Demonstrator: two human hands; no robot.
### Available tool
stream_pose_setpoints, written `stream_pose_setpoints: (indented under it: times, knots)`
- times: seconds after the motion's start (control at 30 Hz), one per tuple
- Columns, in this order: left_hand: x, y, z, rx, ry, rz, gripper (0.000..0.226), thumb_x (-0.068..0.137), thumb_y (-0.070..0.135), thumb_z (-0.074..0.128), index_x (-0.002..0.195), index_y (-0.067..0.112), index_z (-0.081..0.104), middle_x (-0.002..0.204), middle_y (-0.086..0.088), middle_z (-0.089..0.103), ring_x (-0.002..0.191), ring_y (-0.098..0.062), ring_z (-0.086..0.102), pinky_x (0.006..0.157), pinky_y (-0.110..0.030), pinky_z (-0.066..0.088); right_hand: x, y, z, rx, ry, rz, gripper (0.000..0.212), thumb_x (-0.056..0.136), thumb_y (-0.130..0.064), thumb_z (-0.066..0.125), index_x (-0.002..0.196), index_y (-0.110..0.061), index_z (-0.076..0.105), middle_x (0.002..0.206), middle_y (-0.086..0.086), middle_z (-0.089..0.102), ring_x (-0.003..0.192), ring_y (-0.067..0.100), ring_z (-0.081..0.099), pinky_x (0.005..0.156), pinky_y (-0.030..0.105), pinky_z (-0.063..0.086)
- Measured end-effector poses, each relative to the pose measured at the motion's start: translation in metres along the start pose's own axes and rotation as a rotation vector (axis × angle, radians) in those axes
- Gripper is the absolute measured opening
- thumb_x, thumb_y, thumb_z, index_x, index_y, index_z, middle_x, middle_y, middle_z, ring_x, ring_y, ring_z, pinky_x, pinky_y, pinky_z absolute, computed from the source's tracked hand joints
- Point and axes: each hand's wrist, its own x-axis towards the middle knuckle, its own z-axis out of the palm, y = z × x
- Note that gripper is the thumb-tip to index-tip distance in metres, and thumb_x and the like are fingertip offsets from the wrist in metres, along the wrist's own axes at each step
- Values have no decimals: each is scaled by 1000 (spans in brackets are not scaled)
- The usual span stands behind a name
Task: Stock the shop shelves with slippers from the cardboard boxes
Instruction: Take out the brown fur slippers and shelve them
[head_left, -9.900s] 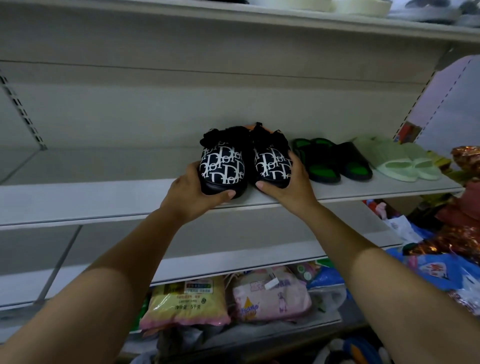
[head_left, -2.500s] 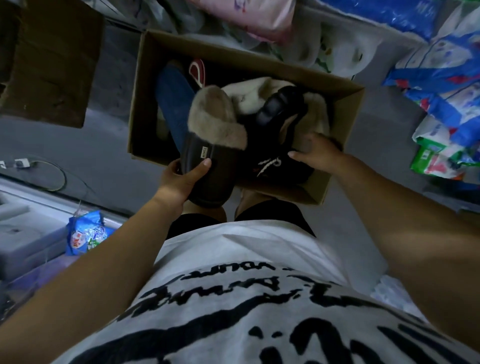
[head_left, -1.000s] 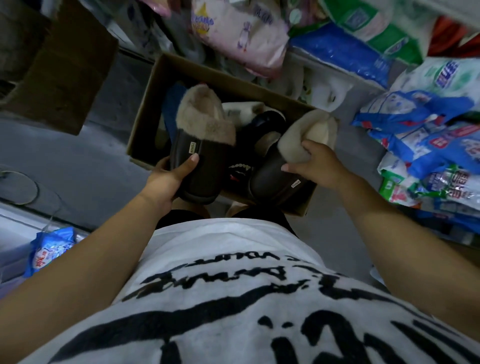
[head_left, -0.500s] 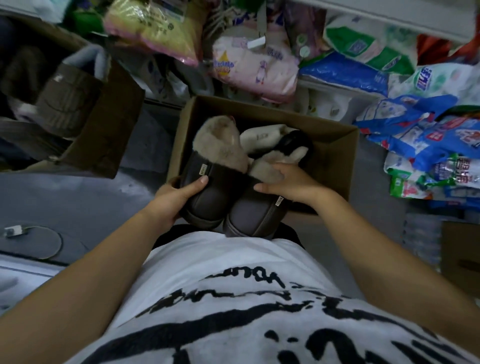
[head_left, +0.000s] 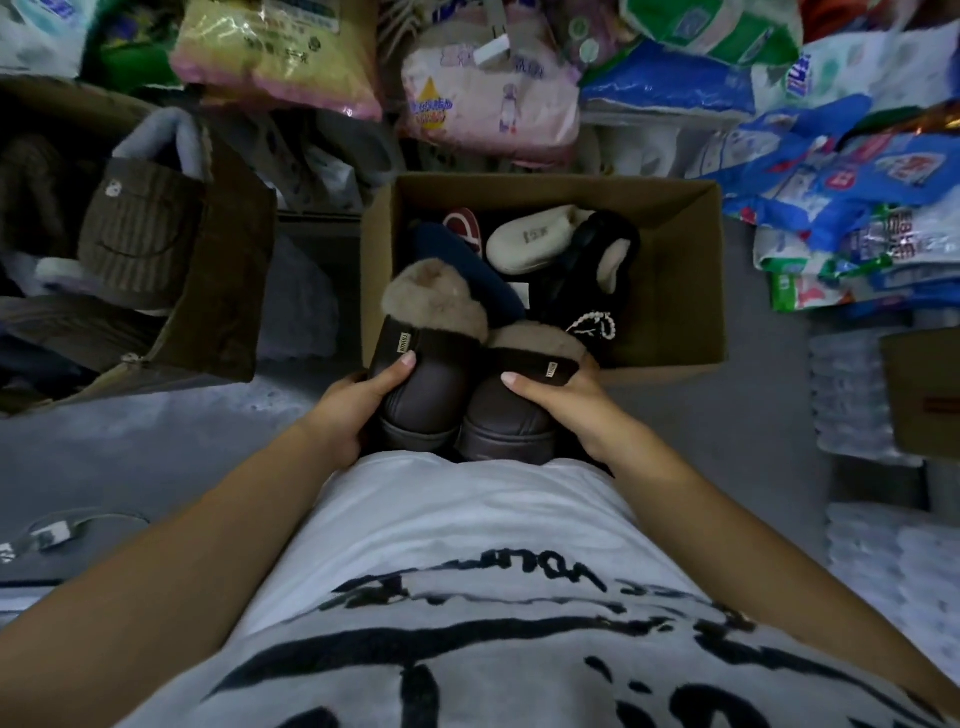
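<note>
Brown fur-lined slippers (head_left: 431, 384) are now sitting side by side over the near edge of the cardboard box (head_left: 680, 312), where a second ago the right one was being lifted out apart. The left grip (head_left: 358, 410) and right grip (head_left: 563, 405) are each wrapping one slipper; the pair is looking ready for shelving.
</note>
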Motion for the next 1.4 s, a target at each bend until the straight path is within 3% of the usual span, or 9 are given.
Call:
stream_pose_setpoints:
  times: [0.17,0.33,0.43,0.5,0.67,0.87,1.1,1.27,1.4]
  knots:
    - [2,11,9,-9,-20,1,79,65,39,90,131,6,62,112,-14,76,102,-29,74,98,-46,55,-1,-4,-4,202,1,-11,109,55,-35,99,145,-22,39,130,-2,62,115,15,65,101,39,55]
    - [-9,38,19,-23,-48,39,81,69,44,87,136,8,59,120,-10,74,108,-27,72,95,-44,56,-3,-29,-17,378,-26,-42,115,46,-43,100,145,-29,42,128,-1,66,112,19,69,95,46,58]
    - [-23,64,31,-74,-47,127,71,77,39,82,135,6,59,120,-12,74,110,-26,72,86,-39,61,-2,-62,-24,467,-54,-100,79,68,-27,94,134,-28,52,118,2,71,102,19,73,84,37,62]
    - [-34,81,37,-145,-11,210,71,78,37,81,137,6,56,119,-13,74,109,-27,72,86,-40,61,1,-88,-28,486,-81,-164,68,73,-24,90,132,-30,56,115,1,74,103,19,73,89,38,61]
    - [-74,120,37,-254,117,446,96,64,42,90,144,22,42,123,-5,72,103,-25,74,94,-52,57,-2,-158,-28,498,-228,-343,83,58,-36,92,134,-27,60,121,-2,74,114,17,69,102,41,54]
    - [-115,153,16,-351,152,639,88,65,44,86,142,26,48,122,-2,73,107,-24,73,92,-46,57,-30,-235,-10,448,-367,-533,58,70,-23,82,125,-20,64,112,1,77,105,17,72,79,25,58]
    - [-156,213,-34,-382,174,815,72,72,43,80,136,26,53,123,-1,73,108,-21,72,87,-43,60,-70,-314,44,435,-404,-701,73,61,-35,89,127,-16,65,118,7,75,112,27,70,101,47,54]
    - [-185,279,-83,-373,116,924,63,81,35,76,137,19,51,120,-7,74,102,-23,74,72,-35,62,-99,-376,91,479,-425,-778,68,64,-31,86,125,-11,65,119,11,73,110,26,70,96,40,57]
    - [-199,346,-120,-282,83,1019,72,78,37,84,138,18,48,120,-6,73,106,-23,73,84,-40,61,-117,-437,127,491,-378,-851,62,69,-32,85,124,-12,65,116,8,75,107,24,72,91,38,58]
